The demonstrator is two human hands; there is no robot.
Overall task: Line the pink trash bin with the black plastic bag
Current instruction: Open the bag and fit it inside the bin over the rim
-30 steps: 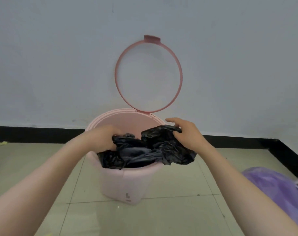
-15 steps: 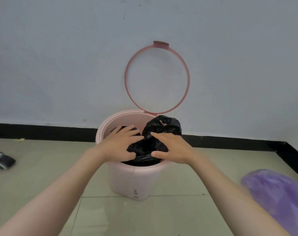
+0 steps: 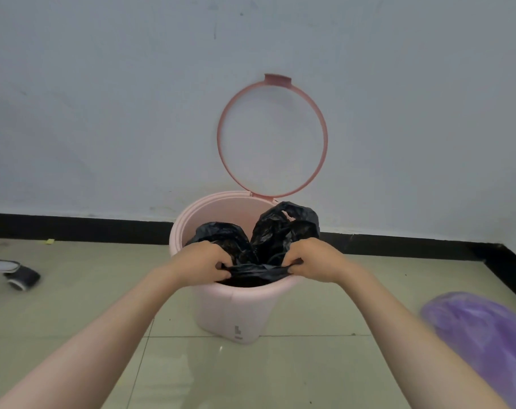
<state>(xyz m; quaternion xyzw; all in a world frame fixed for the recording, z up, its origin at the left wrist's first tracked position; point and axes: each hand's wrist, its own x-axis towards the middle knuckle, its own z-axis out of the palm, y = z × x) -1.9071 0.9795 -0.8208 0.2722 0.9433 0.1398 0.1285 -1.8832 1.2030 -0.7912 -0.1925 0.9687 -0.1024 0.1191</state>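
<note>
- On the tiled floor [image 3: 309, 373] by the wall, the pink trash bin [image 3: 233, 314] stands upright, ring lid [image 3: 273, 137] raised, the black plastic bag [image 3: 268, 231] bunched inside.
- Left hand [image 3: 202, 264] and right hand [image 3: 312, 261], both fisted, pinch the bag's near edge, stretched sideways across the front rim, 2 loops poking upward.

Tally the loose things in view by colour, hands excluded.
Pink: 1, the trash bin with its ring
Black: 1, the plastic bag
Purple: 1, a bag
Grey and black: 1, a castor
Total: 4
</note>
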